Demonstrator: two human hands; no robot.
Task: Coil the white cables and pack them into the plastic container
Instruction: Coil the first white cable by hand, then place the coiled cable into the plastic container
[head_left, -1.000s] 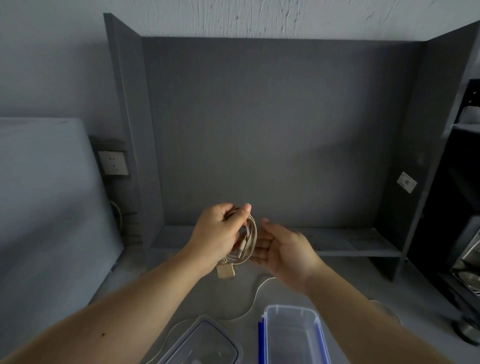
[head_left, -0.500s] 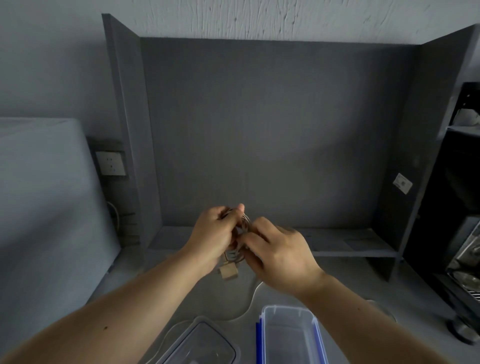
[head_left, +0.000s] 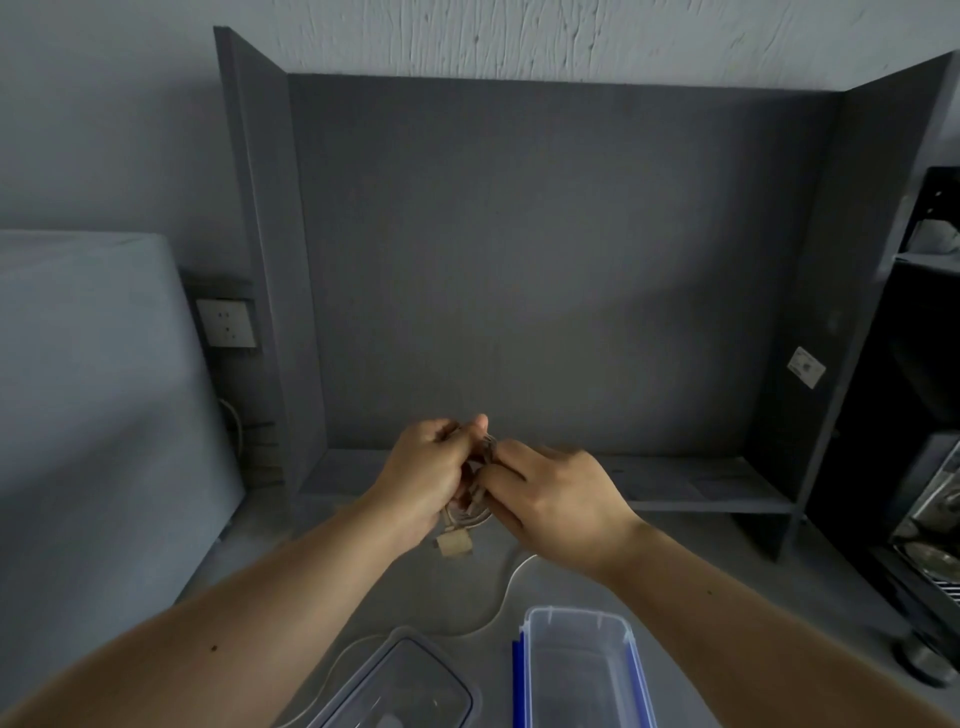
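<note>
Above the grey desk, my left hand (head_left: 423, 480) grips a small coil of white cable (head_left: 467, 514), and a pale tag on it (head_left: 454, 545) dangles below the fingers. My right hand (head_left: 556, 499) presses against the coil from the right, fingers pinching its strands. Most of the coil is hidden between the two hands. A second white cable (head_left: 506, 587) lies loose on the desk and curves toward the containers. An open clear plastic container (head_left: 576, 670) with blue clips sits at the bottom centre.
A clear lid (head_left: 400, 691) lies left of the container. A dark grey shelf frame (head_left: 519, 260) backs the desk, with a low ledge (head_left: 701, 491). A wall socket (head_left: 228, 322) sits at left. Black shelving with appliances (head_left: 924, 467) stands at right.
My right hand was open beside the coil; it has closed onto the strands and both hands have drawn together. The coil stays in my left hand.
</note>
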